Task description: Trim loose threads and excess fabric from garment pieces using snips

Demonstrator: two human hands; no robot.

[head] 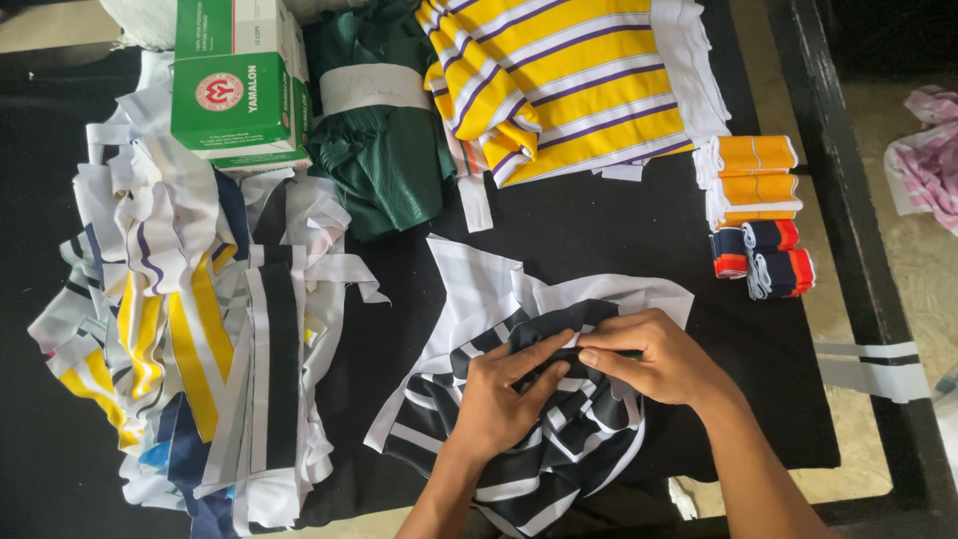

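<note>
Head view: left hand (pixel 504 399), right hand (pixel 654 354) pinch one striped garment (pixel 539 449); two green boxes (pixel 235 100)

A loose heap of fabric strips (pixel 190 329), white, yellow, navy and striped, sprawls over the left side of the black table (pixel 619 240). At its far end stand two stacked green-and-white cardboard boxes (pixel 239 85). Just beside the boxes lies a folded dark green garment (pixel 384 150) with a white band across it, and next to that a folded piece of yellow cloth with purple and white stripes (pixel 569 85). Near the table's right edge sit small folded bundles, orange and white (pixel 753 180) above, navy and orange (pixel 763 260) below. Off the table, on the floor to the right, lies a pink and white cloth (pixel 928 160).
</note>
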